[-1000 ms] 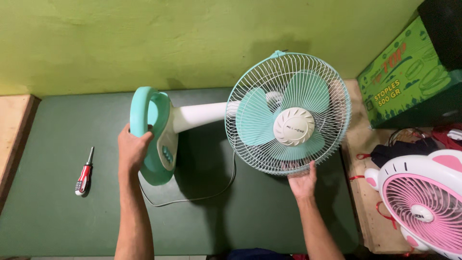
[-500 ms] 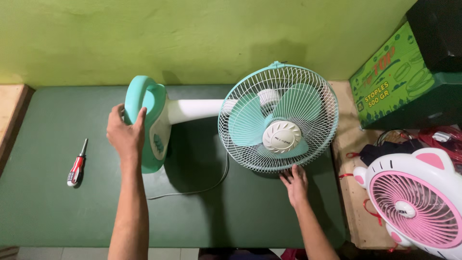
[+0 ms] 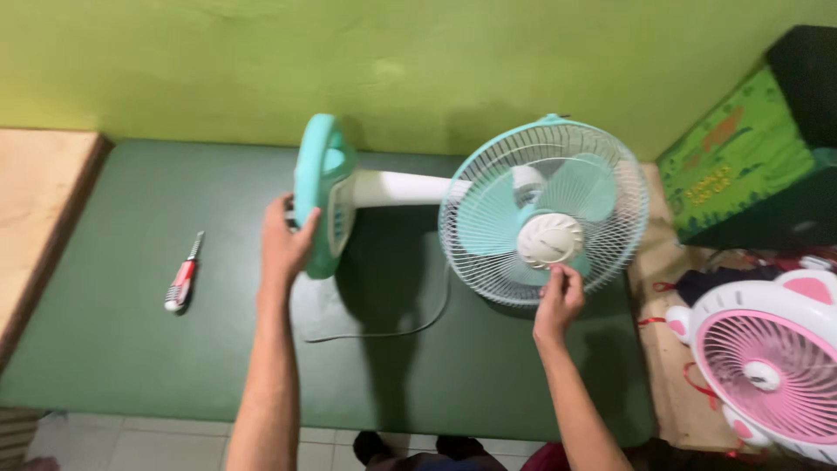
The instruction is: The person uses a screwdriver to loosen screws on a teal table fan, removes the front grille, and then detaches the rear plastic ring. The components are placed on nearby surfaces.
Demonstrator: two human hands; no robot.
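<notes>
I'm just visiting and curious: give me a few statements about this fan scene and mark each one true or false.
1. The left hand grips the round base of the mint-green fan. True.
2. The right hand holds the screwdriver. False: the screwdriver lies alone on the green table, left of both hands; the right hand is at the fan's front grille, near its white centre cap.
3. A pink and white fan sits at the right. True.
4. The mint-green fan stands upright on its base. False: it lies on its side, its white neck running level across the table.
5. The fan's cord lies on the table. True.
</notes>
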